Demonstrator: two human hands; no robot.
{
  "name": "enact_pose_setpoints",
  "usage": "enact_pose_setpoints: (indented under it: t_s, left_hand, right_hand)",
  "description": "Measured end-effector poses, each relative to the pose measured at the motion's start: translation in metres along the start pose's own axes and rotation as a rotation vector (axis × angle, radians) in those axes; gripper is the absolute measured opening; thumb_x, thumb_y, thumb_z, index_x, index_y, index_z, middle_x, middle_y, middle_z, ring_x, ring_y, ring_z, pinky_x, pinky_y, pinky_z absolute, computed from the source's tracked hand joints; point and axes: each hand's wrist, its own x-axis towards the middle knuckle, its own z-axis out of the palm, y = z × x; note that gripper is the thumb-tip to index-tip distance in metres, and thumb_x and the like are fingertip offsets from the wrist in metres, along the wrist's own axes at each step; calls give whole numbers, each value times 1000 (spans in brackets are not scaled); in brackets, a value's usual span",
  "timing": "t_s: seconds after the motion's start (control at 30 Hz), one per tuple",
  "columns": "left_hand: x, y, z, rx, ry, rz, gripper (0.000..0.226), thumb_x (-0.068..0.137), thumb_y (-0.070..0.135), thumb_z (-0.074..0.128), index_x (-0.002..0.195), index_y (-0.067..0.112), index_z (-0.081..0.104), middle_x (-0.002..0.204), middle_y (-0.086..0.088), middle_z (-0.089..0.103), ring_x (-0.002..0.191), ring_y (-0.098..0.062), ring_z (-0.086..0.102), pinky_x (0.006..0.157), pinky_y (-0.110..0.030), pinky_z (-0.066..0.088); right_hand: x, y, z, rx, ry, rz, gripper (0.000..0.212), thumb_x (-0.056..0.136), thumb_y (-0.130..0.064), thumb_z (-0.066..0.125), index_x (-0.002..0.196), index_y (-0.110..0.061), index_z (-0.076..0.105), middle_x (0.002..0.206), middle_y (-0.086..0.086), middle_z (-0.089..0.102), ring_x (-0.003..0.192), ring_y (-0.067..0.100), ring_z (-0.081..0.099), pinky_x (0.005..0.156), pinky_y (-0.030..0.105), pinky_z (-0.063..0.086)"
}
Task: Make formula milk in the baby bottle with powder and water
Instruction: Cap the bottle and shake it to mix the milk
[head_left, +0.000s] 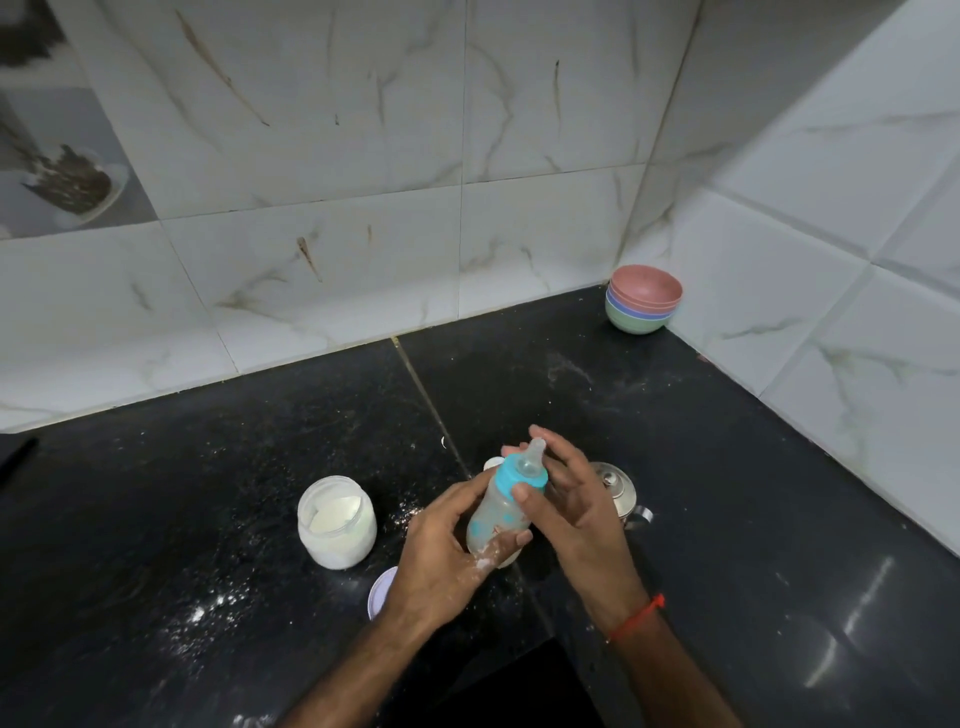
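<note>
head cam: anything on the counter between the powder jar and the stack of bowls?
No object: in the head view, only dark counter with a seam and scattered white powder lies between the powder jar and the stacked bowls.

The left hand (441, 566) grips the baby bottle (501, 512) by its lower body, tilted above the black counter (208, 493), while the right hand (576, 504) touches its teal collar (511, 475), with the open powder jar (336, 522) left of both and stacked bowls (643, 305) in the corner.
</note>
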Motion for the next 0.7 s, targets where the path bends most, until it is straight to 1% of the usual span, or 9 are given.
enact_pose_setpoints:
  t_s: [0.07, 0.13, 0.17, 0.23, 0.33, 0.43, 0.5, 0.57, 0.7]
  left_hand:
    - [-1, 1, 2, 17, 7, 2, 62, 79, 39, 87, 135, 44, 62, 128, 14, 72, 120, -11, 69, 97, -36, 60]
    - [-2, 3, 4, 31, 2, 3, 62, 80, 33, 89, 133, 47, 60, 128, 20, 71, 119, -4, 68, 97, -28, 59]
    - [-2, 4, 4, 33, -1, 0, 61, 81, 30, 88, 132, 48, 59, 128, 23, 71, 119, -1, 68, 97, -25, 59]
    - [-1, 5, 5, 16, -18, -8, 59, 82, 26, 87, 132, 44, 60, 127, 22, 72, 118, -3, 69, 97, -24, 58]
    - [4, 7, 4, -23, -60, -36, 64, 81, 18, 88, 135, 30, 56, 125, 15, 75, 117, -6, 71, 99, -31, 59]
    - [9, 9, 1, -14, -44, -10, 65, 81, 16, 88, 129, 24, 46, 122, 10, 76, 115, -11, 73, 97, -36, 61]
    - [13, 11, -1, 44, 5, 22, 64, 81, 25, 89, 123, 31, 42, 119, 13, 76, 110, -11, 74, 91, -38, 62]
    - [15, 16, -1, 103, 58, 54, 63, 81, 32, 88, 120, 38, 39, 118, 16, 75, 108, -6, 73, 88, -34, 62]
    - [10, 20, -1, 258, 76, 148, 63, 88, 32, 81, 120, 56, 32, 121, 28, 60, 111, 4, 64, 88, -18, 56]
  right_hand:
    - [4, 4, 5, -36, 123, -14, 45, 83, -7, 82, 121, -20, 61, 120, 3, 72, 117, 20, 68, 103, 53, 53]
    - [8, 7, 6, -87, 181, -24, 43, 77, -15, 89, 107, -28, 62, 108, -6, 69, 108, 15, 68, 100, 44, 56]
    - [10, 7, 5, -100, 167, -20, 45, 74, -22, 90, 106, -32, 61, 106, -6, 67, 107, 15, 67, 98, 41, 57]
    - [15, 4, -2, -97, 52, 1, 57, 73, -31, 88, 121, -38, 56, 112, -1, 65, 110, 19, 65, 97, 42, 57]
    - [23, -5, -17, -185, -204, -11, 82, 85, -29, 78, 151, -38, 31, 131, 2, 62, 125, 24, 60, 104, 44, 52]
    - [29, -11, -21, -239, -284, -20, 89, 89, -27, 76, 156, -41, 20, 133, 7, 64, 124, 30, 63, 104, 49, 53]
    - [29, -13, -15, -215, -204, -9, 89, 85, -32, 81, 154, -45, 26, 128, 8, 67, 120, 29, 65, 101, 54, 54]
    - [26, -11, -5, -133, -80, -9, 78, 85, -28, 82, 148, -43, 38, 124, 8, 69, 117, 29, 68, 98, 56, 56]
    - [18, -14, 21, 80, 160, 27, 48, 89, -14, 77, 131, -28, 58, 117, 7, 72, 110, 31, 71, 89, 47, 61]
